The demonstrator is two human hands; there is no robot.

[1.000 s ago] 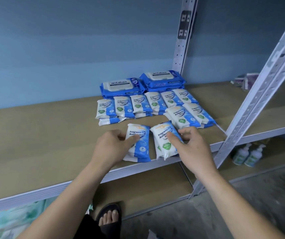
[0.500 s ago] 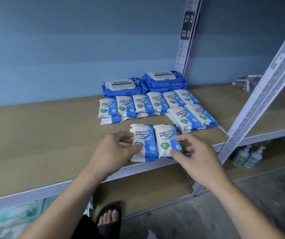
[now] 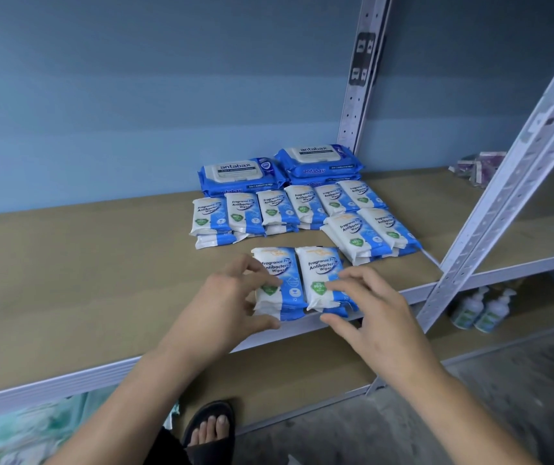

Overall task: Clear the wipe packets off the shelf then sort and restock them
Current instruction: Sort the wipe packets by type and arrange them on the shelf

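At the shelf's front edge, we see two short stacks of small white-and-blue wipe packets side by side and touching: the left stack [image 3: 280, 273] and the right stack [image 3: 322, 266]. The left hand [image 3: 225, 307] pinches the left stack, its fingers [image 3: 250, 265] curled on top and its thumb at the near edge. The right hand [image 3: 379, 317] grips the right stack the same way. How many packets each stack holds we cannot tell.

Behind them runs a row [image 3: 302, 204] of six packets across, with more beneath. Just right of it sits a pair [image 3: 369, 234] of stacks. At the back lie two piles of large blue packs [image 3: 238, 174], the right pile the taller.

The shelf [image 3: 84, 263] is a tan board in a pale metal frame, set against a blue wall [image 3: 134, 95] between perforated uprights [image 3: 503, 196]. Purple items [image 3: 477, 166] lie in the next bay. Two pump bottles [image 3: 480, 312] stand on the lower shelf [image 3: 302, 374], and pale green packs [image 3: 34, 434] lie at lower left. One sandalled foot [image 3: 210, 427] rests near the grey floor [image 3: 503, 397].
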